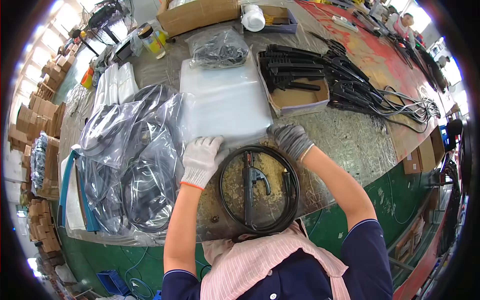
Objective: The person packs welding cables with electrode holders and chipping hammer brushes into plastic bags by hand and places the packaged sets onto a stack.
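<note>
The stack of clear bags [225, 100] is pinched by both gloved hands [201, 160], so several could be lifted beside the coiled cable [257, 190].

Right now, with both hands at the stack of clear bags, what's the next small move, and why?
Probably peel the top bag off the clear bag stack. Both the left hand and right hand rest on its near edge, while the coiled black cable with its clamp lies unbagged just below, beside the bagged coils.

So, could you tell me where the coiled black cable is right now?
The coiled black cable lies on the table at the picture's lower centre, between the left hand and right hand.
</note>
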A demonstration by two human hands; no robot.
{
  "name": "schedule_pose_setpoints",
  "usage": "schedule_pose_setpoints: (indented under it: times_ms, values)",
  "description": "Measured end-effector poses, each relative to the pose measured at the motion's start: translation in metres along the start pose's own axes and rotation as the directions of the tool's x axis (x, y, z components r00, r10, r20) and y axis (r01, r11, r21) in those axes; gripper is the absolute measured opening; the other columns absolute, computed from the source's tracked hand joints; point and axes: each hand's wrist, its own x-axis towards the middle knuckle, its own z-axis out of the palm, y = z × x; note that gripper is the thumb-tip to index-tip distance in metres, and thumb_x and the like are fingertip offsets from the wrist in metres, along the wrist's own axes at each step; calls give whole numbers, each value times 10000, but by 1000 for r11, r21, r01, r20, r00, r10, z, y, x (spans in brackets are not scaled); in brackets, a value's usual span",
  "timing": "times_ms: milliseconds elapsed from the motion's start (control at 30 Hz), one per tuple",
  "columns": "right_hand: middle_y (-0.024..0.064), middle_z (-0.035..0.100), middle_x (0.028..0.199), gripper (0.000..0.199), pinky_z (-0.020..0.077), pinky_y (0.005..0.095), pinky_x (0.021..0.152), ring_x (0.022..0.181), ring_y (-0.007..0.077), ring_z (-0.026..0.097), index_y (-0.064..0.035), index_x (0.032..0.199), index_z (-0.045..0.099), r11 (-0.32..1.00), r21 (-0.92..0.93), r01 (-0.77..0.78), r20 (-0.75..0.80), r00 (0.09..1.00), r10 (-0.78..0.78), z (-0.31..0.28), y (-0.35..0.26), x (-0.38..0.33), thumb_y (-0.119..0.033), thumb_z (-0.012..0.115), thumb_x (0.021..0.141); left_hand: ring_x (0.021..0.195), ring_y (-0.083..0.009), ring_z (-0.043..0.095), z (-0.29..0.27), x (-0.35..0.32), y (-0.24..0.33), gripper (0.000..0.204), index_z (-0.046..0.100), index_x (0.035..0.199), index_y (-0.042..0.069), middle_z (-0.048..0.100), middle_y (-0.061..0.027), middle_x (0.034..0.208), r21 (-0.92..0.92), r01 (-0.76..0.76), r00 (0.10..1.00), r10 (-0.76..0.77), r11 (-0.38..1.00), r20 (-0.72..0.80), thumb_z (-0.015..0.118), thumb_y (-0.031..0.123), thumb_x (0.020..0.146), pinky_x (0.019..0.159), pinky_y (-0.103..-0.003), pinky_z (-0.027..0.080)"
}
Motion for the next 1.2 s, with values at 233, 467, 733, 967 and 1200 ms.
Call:
schedule_pose_setpoints:
  times_ms: [233,467,733,967,1200]
  values:
    - [92,689,984,186,515,415,808,954,279,664,-156,1038,629,978,199,-56,-86,993,75,-20,4,3,-259,543,909,823,-248,652,11,6,-10,164,671,895,124,688,-48,835,105,45,998,-40,993,-54,680,264,810,765,-387,501]
    - [43,613,1214,424,342,448,1054,1160,222,555,-164,1221,596,991,84,106,-275,958,-80,-41,-18,-7,-419,575,882,764,-238,639,-5,19,5,179,672,724,124,660,-37,733,145,-2,997,13,989,-75,731,293,735,715,-373,488]
    - [77,637,1075,222,497,407,829,973,257,647,-149,1069,619,991,-41,-126,-147,982,119,-48,-9,15,-162,560,855,853,-254,633,-17,12,3,192,679,815,143,661,-45,795,141,-13,993,29,990,-113,751,291,716,795,-396,483]
    - [156,620,968,158,535,447,649,799,332,676,-87,985,597,990,42,-138,-225,964,143,-56,-14,10,-135,508,864,1105,-319,540,-15,21,58,414,625,1124,195,579,-99,1145,187,-306,899,348,933,-265,707,227,720,959,-465,457]
    - [142,622,961,175,545,420,698,848,311,670,-82,992,609,990,-31,-141,-244,961,129,-57,-8,1,-124,509,856,1109,-293,562,21,15,24,263,638,1094,129,593,-107,1177,390,201,979,-184,898,-83,527,275,906,900,-402,503]
